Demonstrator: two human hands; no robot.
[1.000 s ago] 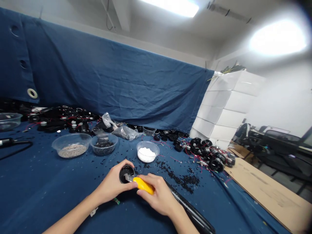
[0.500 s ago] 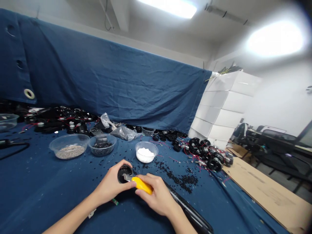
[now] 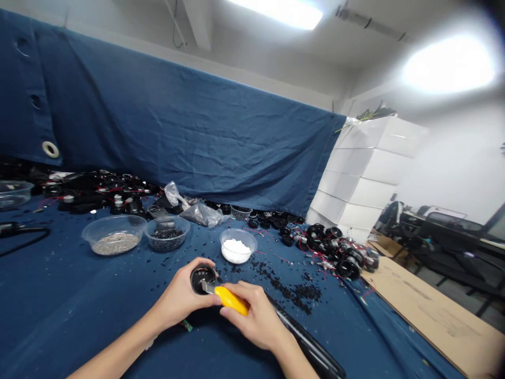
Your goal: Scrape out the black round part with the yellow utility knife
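Here, both hands are busy and close together over the counter (image 3: 59, 300). The right hand (image 3: 256, 315) pinches a yellow knife (image 3: 232, 300) by its handle, with the thumb on the near side and the fingers bent over the far side. The left hand (image 3: 182, 296) is curled like a letter C around a small black cup (image 3: 202, 276), with the thumb low and the fingers wrapped around the top. The cup's open end tips toward the person, and the tip of the knife's blade is in it. The left thumb is right by the handle, but I can't tell if it touches.

A long black tube (image 3: 310, 339) lies next to the right arm. A little green piece (image 3: 187, 326) is just below the left hand. Past the hands, lots of tiny black bits (image 3: 302, 296) are spilled on the right. Next comes a clear bowl (image 3: 239, 233) with white stuff in it. Way at the back hangs a big blue sheet (image 3: 197, 121), with tall white boxes (image 3: 355, 173) beside it.
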